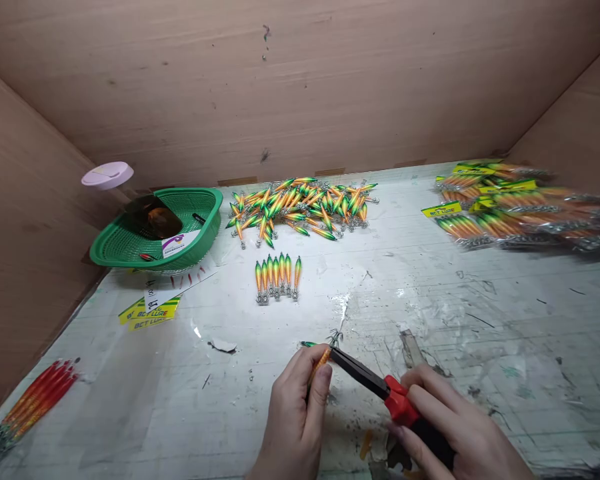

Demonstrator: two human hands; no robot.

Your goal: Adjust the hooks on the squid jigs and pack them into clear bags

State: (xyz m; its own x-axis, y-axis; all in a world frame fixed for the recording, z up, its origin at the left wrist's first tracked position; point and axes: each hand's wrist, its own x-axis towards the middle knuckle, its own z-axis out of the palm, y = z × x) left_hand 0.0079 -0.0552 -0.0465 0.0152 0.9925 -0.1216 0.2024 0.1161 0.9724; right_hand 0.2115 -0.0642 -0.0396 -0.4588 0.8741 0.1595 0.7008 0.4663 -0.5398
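My left hand (297, 407) pinches a small orange fishing lure (321, 361) between thumb and fingers, its wire hook crown (335, 337) pointing up and away. My right hand (450, 417) is wrapped round the red and black handles of long-nose pliers (400, 402). The tips of the pliers meet the lure at the base of its hooks; whether the jaws are clamped there I cannot tell. Behind my left fingers the green tip of a lure (307, 344) shows. Beyond my hands stands a short row of green and orange lures (279, 275), hooks towards me.
A loose heap of similar lures (305, 205) lies at the back. Bagged lures with yellow labels (510, 207) are piled at the back right. At left are a green basket (195, 251) holding a dark-liquid cup, yellow label cards (150, 312), and red lures (35, 403). Board walls surround the table.
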